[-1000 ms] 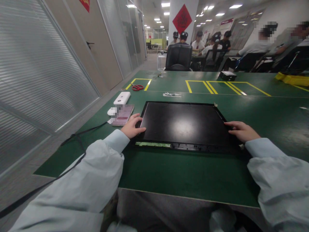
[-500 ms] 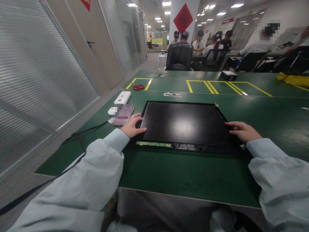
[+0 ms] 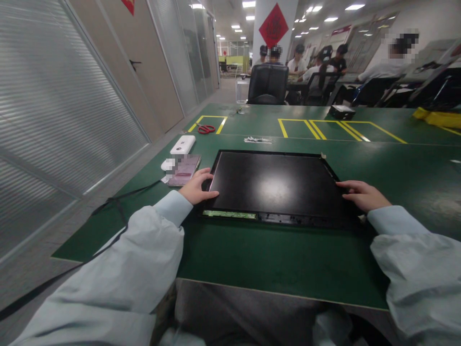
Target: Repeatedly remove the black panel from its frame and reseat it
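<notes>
A black display panel lies flat, screen up, in front of me. Along its near edge runs a strip with a green circuit board on the left. My left hand grips the panel's left edge, thumb on top and fingers around the side. At the opposite edge, my right hand holds the frame between thumb and fingers. The undersides of the fingers are hidden on both sides.
On the green table a phone and a white power bank lie left of the panel. Farther back are red scissors, small pieces on a strip and a black box. People sit behind.
</notes>
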A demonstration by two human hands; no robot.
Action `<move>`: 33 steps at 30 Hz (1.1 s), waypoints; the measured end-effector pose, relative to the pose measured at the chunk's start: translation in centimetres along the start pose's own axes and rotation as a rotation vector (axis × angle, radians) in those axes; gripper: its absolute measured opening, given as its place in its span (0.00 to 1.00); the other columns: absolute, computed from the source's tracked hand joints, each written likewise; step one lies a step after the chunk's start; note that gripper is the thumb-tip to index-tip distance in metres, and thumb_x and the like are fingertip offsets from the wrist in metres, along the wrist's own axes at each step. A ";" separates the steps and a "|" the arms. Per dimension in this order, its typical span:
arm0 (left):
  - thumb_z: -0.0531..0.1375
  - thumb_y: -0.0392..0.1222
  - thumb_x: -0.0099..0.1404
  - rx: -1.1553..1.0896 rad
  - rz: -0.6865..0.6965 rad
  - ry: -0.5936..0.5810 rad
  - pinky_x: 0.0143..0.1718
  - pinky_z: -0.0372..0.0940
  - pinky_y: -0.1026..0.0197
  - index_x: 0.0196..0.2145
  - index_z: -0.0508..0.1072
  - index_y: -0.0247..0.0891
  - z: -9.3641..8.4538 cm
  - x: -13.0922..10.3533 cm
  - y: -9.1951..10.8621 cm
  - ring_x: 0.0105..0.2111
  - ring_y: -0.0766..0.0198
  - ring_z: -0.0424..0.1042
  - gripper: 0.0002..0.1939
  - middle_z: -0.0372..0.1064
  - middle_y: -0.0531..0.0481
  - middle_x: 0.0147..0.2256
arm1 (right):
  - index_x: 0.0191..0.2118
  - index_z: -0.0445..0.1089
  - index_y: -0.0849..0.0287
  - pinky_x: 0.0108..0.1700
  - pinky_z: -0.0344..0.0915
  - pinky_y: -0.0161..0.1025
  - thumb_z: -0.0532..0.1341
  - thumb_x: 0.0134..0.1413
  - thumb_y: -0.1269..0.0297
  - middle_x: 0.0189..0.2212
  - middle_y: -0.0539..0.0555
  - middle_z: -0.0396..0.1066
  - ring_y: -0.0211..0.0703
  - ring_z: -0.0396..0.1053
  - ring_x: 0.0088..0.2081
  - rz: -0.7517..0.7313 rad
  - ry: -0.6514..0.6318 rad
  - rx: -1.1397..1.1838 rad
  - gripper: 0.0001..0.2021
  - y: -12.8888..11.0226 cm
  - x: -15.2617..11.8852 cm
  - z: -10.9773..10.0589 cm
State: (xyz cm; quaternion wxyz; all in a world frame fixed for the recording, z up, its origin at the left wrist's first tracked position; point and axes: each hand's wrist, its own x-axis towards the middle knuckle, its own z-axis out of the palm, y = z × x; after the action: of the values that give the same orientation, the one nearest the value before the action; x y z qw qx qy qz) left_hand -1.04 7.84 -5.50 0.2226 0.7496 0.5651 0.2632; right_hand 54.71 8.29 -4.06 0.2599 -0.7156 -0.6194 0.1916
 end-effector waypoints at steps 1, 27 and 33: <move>0.71 0.64 0.50 -0.003 -0.004 0.000 0.71 0.54 0.37 0.51 0.75 0.38 0.0 0.0 0.1 0.71 0.35 0.57 0.37 0.55 0.31 0.70 | 0.35 0.79 0.55 0.48 0.69 0.49 0.62 0.34 0.64 0.27 0.51 0.65 0.47 0.66 0.32 -0.007 -0.005 0.001 0.16 0.1 0.1 0.0; 0.72 0.58 0.51 0.014 0.034 -0.031 0.72 0.52 0.37 0.59 0.74 0.42 -0.6 -0.4 0.9 0.70 0.37 0.58 0.39 0.58 0.37 0.68 | 0.34 0.81 0.54 0.39 0.69 0.46 0.62 0.35 0.64 0.23 0.50 0.64 0.44 0.63 0.28 -0.032 0.003 0.004 0.16 -0.2 -0.1 -0.1; 0.67 0.52 0.58 -0.057 0.016 0.048 0.70 0.56 0.38 0.58 0.73 0.40 0.0 -0.2 0.8 0.66 0.42 0.64 0.31 0.65 0.37 0.64 | 0.37 0.80 0.56 0.38 0.68 0.45 0.61 0.36 0.64 0.26 0.50 0.65 0.44 0.64 0.28 -0.032 0.000 0.001 0.17 0.0 -0.1 0.0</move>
State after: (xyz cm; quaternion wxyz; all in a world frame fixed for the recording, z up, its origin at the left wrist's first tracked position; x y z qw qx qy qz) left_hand -0.46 7.44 -5.01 0.2279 0.7408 0.5567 0.2988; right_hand 54.72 8.20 -4.03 0.2634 -0.7055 -0.6306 0.1878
